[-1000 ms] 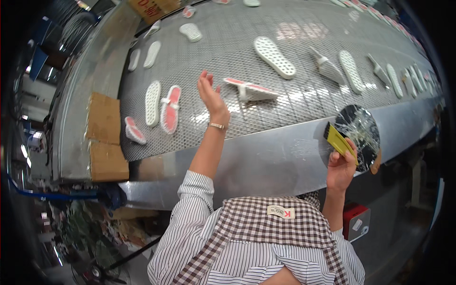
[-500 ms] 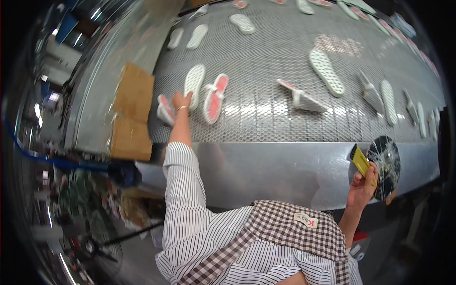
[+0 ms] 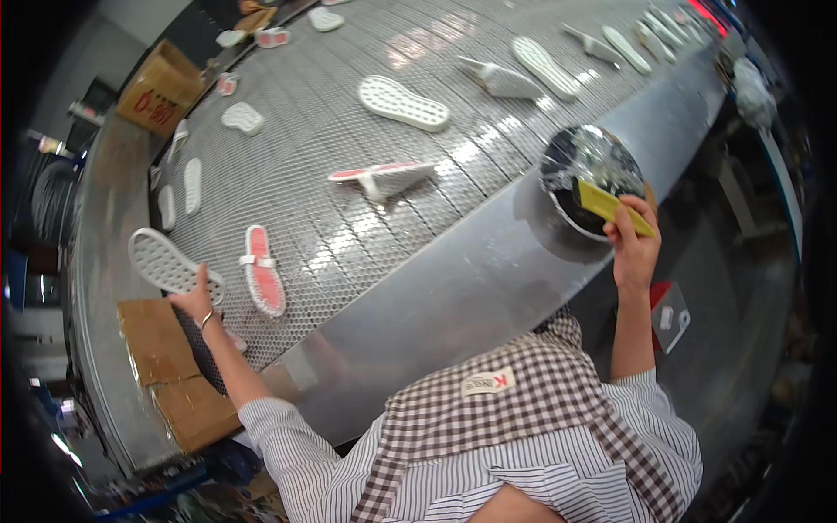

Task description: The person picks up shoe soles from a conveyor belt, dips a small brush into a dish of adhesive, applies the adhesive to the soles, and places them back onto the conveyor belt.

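My left hand (image 3: 197, 299) grips a white shoe sole (image 3: 164, 261) by its heel end, thumb over the holed face. Just right of it, a white sandal upper with a pink footbed (image 3: 264, 275) lies on the metal mesh conveyor (image 3: 305, 235). In my right hand (image 3: 637, 234) is a yellow-handled brush (image 3: 606, 205), its dark bristle end over a round black dish (image 3: 562, 161). Clear, stringy material covers part of that dish. Between my hands, another sandal upper (image 3: 397, 181) rests on its side, and a holed white sole (image 3: 404, 103) lies beyond it.
More soles and uppers are spread along the conveyor to the far right and far left. A smooth metal ledge (image 3: 436, 305) runs along its near edge. Flattened cardboard (image 3: 161, 349) stands by my left forearm; a cardboard box (image 3: 161, 87) sits farther back.
The view has turned, so the conveyor now slants. My left hand has picked up the white sole it was touching. The brush in my right hand has come over the dish.
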A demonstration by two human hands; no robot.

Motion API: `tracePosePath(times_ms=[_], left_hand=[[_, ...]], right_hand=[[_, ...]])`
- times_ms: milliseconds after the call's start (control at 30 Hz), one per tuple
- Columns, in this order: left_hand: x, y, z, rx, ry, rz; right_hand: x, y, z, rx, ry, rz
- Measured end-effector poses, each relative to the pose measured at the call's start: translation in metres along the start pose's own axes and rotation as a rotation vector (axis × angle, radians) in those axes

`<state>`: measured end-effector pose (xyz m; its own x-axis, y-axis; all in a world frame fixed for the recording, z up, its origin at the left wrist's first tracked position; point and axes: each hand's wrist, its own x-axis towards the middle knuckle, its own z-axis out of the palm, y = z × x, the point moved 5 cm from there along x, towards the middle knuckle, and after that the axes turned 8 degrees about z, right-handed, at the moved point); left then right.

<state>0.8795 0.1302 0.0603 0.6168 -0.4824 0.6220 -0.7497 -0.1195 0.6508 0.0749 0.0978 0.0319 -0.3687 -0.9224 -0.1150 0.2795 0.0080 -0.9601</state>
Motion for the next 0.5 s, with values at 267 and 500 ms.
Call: tracePosePath(times_ms=[267,500], left_hand=[[-0.185,0.209,0.054,-1.371,-0.647,-0.658],[-0.308,0.286,0.123,-1.494,-0.861,-0.806]], right_hand=[[0.022,0.012,-0.025,-0.449,0.088,-0.196],[0.032,0.027,-0.011,-0.761,-0.048,-0.228]])
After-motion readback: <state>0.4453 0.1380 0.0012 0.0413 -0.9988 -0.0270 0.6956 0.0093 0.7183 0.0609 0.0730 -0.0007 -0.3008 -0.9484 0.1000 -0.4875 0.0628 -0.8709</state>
